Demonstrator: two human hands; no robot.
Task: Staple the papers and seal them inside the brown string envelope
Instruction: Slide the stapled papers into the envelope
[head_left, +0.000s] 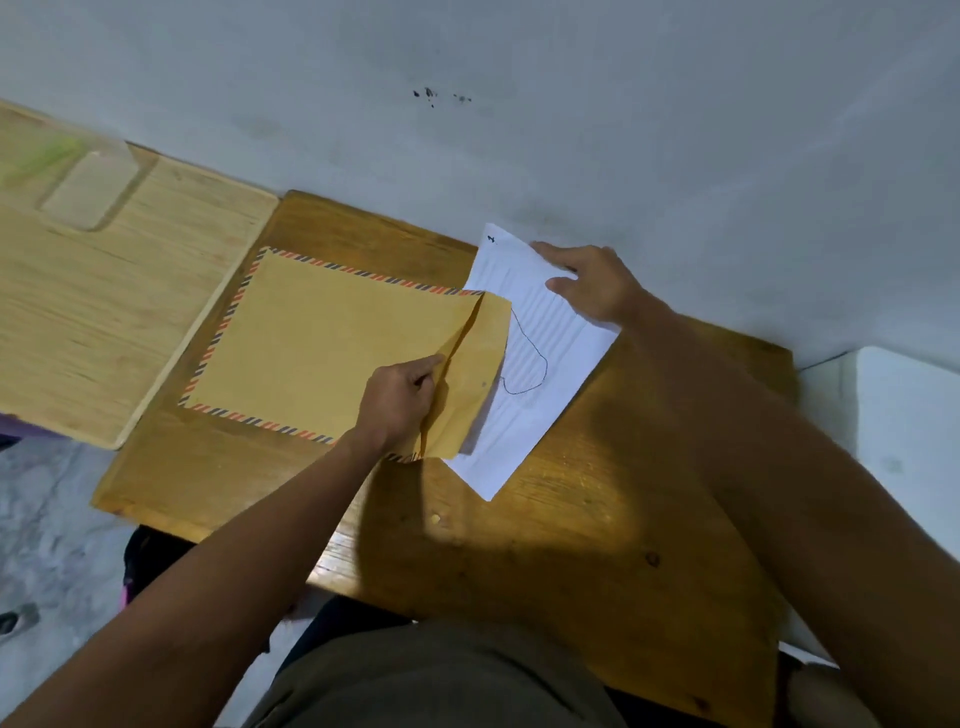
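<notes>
The left hand (402, 397), nearest, pinches the mouth of the brown envelope (332, 343) where its flap (478, 374) folds back, likely keeping it open. To its right, the white papers (540, 358) lie half under that flap on the wooden table (519, 551), the right hand (592, 283) gripping their far edge. Any staple is too small to make out.

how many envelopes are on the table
1. The brown envelope lies flat on the wooden table, left of the papers; the left hand lifts its mouth. Any others would be out of view.
</notes>
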